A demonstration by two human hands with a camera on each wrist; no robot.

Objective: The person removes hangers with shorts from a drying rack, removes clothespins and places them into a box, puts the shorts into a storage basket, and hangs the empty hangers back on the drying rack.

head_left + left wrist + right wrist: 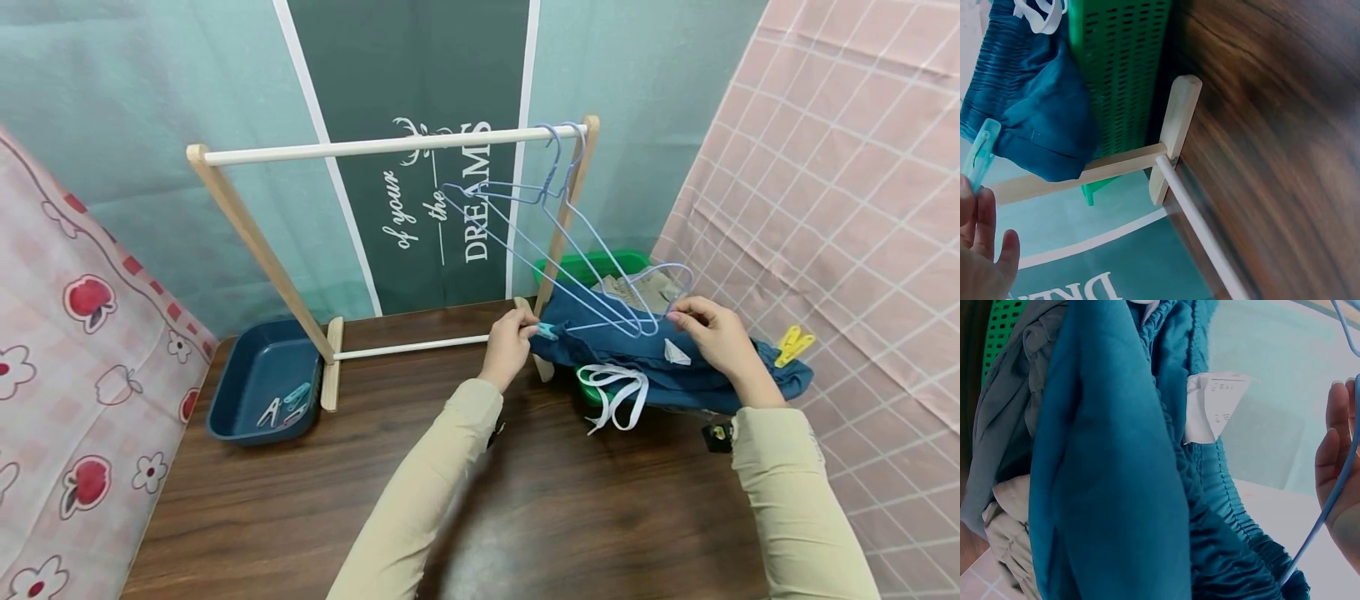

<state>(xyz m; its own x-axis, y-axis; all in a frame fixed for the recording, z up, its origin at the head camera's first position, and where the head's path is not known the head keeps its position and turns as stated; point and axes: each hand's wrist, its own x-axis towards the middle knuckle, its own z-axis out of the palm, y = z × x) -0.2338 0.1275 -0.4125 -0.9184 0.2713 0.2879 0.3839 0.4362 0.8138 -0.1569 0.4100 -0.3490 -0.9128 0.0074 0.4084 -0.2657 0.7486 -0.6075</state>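
A pair of blue shorts (630,354) with an elastic waistband, white drawstring (618,392) and white label (1216,406) lies across the green basket (1119,69). At the waistband's left end, my left hand (512,342) pinches a light-blue clothespin (984,147) by its handles. My right hand (712,333) holds a light-blue wire hanger (678,268) near its hook, thumb and fingers together. The hanger's lower wire reaches into the waistband in the right wrist view. A yellow clothespin (793,346) is on the shorts at the far right.
More wire hangers (551,196) hang at the right end of the rack's white rod (360,148). At the left, a dark blue tray (225,417) holds several clothespins (272,412). Grey and beige clothes (1010,506) lie in the basket under the shorts.
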